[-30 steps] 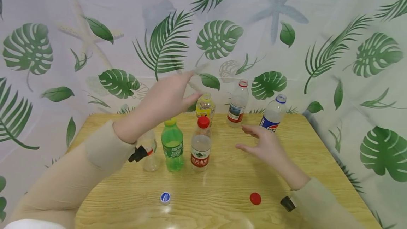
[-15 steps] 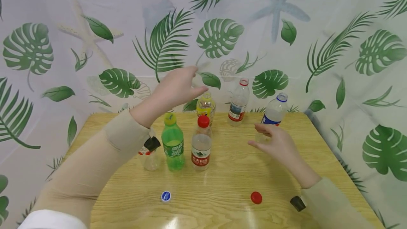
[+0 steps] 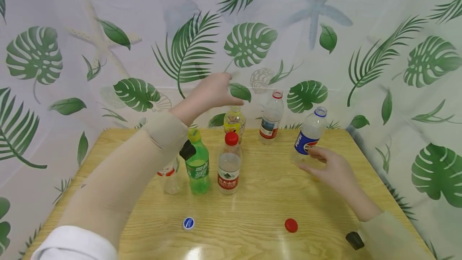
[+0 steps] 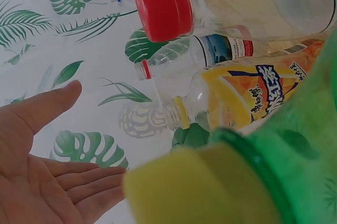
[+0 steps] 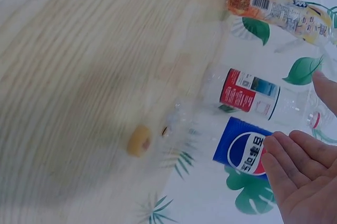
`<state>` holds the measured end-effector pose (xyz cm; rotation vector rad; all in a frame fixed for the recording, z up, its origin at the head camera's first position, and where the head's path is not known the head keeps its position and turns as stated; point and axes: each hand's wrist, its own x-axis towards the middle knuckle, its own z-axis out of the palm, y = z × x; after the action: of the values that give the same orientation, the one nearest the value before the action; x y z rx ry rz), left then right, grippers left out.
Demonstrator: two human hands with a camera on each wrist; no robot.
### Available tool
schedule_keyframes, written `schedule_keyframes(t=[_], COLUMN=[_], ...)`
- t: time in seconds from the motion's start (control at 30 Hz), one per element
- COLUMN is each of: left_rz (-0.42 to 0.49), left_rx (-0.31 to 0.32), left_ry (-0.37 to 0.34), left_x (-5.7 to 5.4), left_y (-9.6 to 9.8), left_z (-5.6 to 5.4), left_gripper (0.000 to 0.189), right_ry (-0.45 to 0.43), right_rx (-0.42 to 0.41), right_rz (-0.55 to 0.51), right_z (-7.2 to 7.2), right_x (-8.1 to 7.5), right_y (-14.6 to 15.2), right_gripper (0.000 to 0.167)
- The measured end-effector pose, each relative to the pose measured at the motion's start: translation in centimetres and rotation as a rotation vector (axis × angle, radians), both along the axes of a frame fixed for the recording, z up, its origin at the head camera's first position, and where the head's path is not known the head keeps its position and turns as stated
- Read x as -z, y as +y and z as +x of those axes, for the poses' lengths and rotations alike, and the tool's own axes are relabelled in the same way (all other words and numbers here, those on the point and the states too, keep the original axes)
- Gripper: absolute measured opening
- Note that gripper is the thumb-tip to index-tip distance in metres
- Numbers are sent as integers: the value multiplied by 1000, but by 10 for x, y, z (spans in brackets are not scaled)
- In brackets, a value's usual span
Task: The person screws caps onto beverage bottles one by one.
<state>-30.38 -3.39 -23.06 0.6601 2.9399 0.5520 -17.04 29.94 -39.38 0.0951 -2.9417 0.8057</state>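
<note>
Pepsi bottle (image 3: 310, 133) upright, just beyond right grip (image 3: 335, 168)

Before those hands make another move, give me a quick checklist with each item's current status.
1. Left hand empty: ok, it holds nothing.
2. Right hand empty: ok, nothing in its fingers beside the Pepsi bottle.
3. Pepsi bottle capped: not ok, its mouth is open, though it stands upright.
4. Iced tea bottle capped: not ok, bare neck.
5. Loose caps in view: ok, red cap, blue cap and orange cap on the table.
6. Leftmost clear bottle capped: cannot tell, sleeve hides its top.
</note>
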Motion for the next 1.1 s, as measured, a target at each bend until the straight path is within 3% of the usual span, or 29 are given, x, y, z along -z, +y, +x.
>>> schedule_keyframes(t=[0.17, 0.3, 0.4, 0.5, 0.6, 0.77, 1.1], left_rz=[-21, -1, -27, -105, -148, -191, -190], left_rx=[24, 16, 21, 27, 7, -39, -47], left_ry=[-44, -88, -100, -91, -63, -24, -97], left_x=[2, 7, 14, 21, 28, 38, 46], left_y=[10, 16, 20, 23, 25, 25, 26], left_z=[-10, -16, -19, -20, -20, -15, -8], left_gripper=[91, 103, 89, 59, 43, 38, 40], right_ry=[25, 18, -2, -15, -19, -45, -85], right_rx=[-9, -14, -10, -6, -2, 3, 20], right_rz=[31, 29, 26, 35, 59, 116, 174], right_z=[1, 0, 1, 2, 1, -1, -3], right_x=[6, 12, 16, 19, 24, 34, 46], right_y=[11, 15, 16, 19, 22, 27, 36], right_gripper=[69, 69, 71, 72, 73, 71, 59])
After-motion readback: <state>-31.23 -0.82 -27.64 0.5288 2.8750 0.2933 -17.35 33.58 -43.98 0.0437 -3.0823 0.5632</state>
